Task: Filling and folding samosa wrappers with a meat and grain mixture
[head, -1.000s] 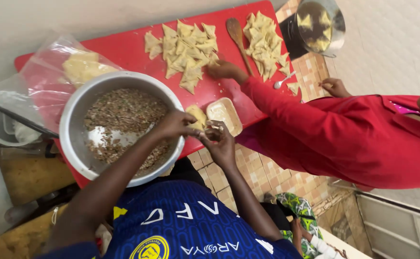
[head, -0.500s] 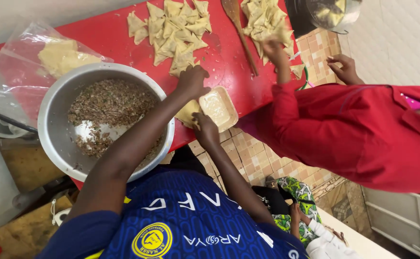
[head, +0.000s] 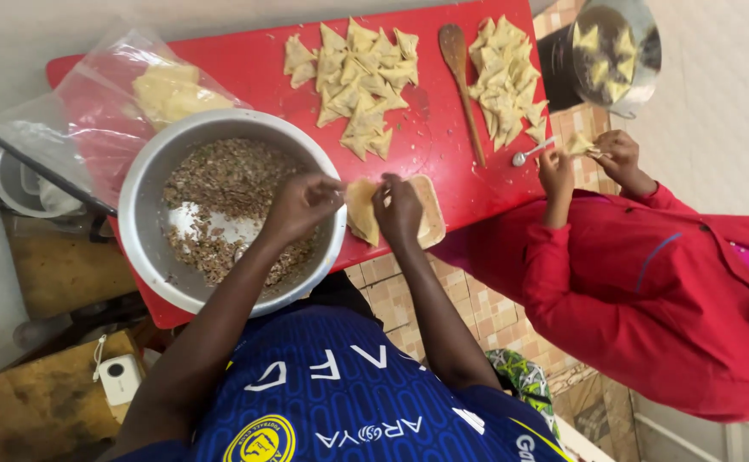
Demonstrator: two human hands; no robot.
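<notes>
Both my hands hold one pale pastry piece (head: 361, 210) between them at the near edge of the red table (head: 246, 64). My left hand (head: 300, 205) pinches its left side, over the rim of a large metal bowl (head: 148, 184) of minced filling (head: 220, 192). My right hand (head: 398, 210) grips the right side, above a small shallow tray (head: 433, 214). Two heaps of folded triangular pastries lie further back, one in the middle (head: 357, 81) and one on the right (head: 505, 73).
A wooden spoon (head: 463, 77) lies between the heaps. A plastic bag of pastry sheets (head: 165, 90) sits back left. A person in red (head: 648, 282) works at the right, both hands on a pastry beside a metal spoon (head: 533, 152). A pot (head: 614, 47) holds more pastries.
The person in red pulled an arm back off the table and now holds a pastry in both hands. My hands still hold the pastry piece, and it sits closer to the bowl's rim.
</notes>
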